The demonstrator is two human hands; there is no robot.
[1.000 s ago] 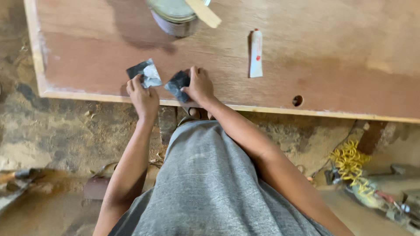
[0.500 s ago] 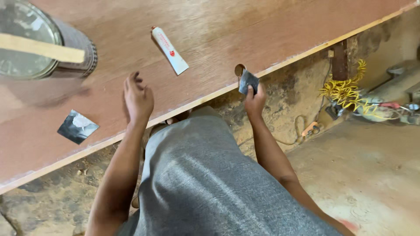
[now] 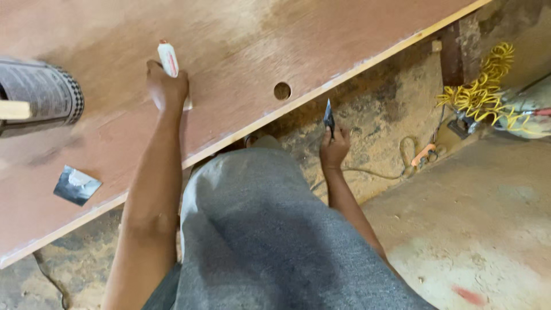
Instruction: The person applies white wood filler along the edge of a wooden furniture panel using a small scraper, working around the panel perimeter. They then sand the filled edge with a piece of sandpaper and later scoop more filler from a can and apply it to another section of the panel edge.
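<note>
1. Tube, white with a red cap, is lying on the brown wooden panel, left of the round hole drilled near the panel's edge.
2. Left hand is closing over the tube's lower end, fingers curling round it; the grasp is looking partial, so I would judge that a fuller wrap around the middle is going to steady it better before lifting.
3. Further left of the hole, a tin with a flat stick across it is standing on the panel, and a small dark scrap of sheet is lying near the panel's front edge.
4. Right hand, below and right of the hole and off the panel, is pinching a thin dark blade-like piece upright.
5. Compared with half a second ago, the left hand is now reaching the tube instead of resting open short of it, and the right hand is now sitting lower, away from the hole.
</note>
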